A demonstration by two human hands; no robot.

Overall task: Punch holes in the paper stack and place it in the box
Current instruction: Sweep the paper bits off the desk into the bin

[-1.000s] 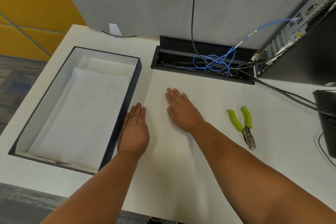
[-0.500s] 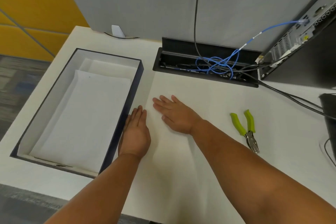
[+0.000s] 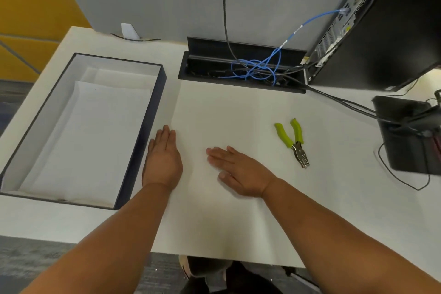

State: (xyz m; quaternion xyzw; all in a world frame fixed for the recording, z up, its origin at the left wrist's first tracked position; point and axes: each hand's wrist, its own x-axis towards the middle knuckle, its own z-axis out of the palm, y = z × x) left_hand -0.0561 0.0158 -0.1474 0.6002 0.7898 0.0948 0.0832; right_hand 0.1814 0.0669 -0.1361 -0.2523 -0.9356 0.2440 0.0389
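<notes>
A large white paper stack (image 3: 229, 117) lies flat on the desk in front of me, reaching from the cable tray to the desk's near edge. My left hand (image 3: 162, 160) rests flat on its left edge, fingers straight, right beside the box wall. My right hand (image 3: 238, 172) lies flat on the paper's middle, fingers pointing left. A dark open box (image 3: 140, 136) with white sheets inside stands at the left. A green-handled hole punch (image 3: 292, 141) lies on the desk to the right of the paper, untouched.
A black cable tray (image 3: 205, 74) with tangled blue and black cables sits at the back. A black computer tower (image 3: 381, 31) stands at the back right, a black device (image 3: 410, 136) with wires at the right edge. A grey partition rises behind.
My right hand has slid back toward me and to the right across the paper, turning its fingers leftward. The left hand stays at the paper's left edge.
</notes>
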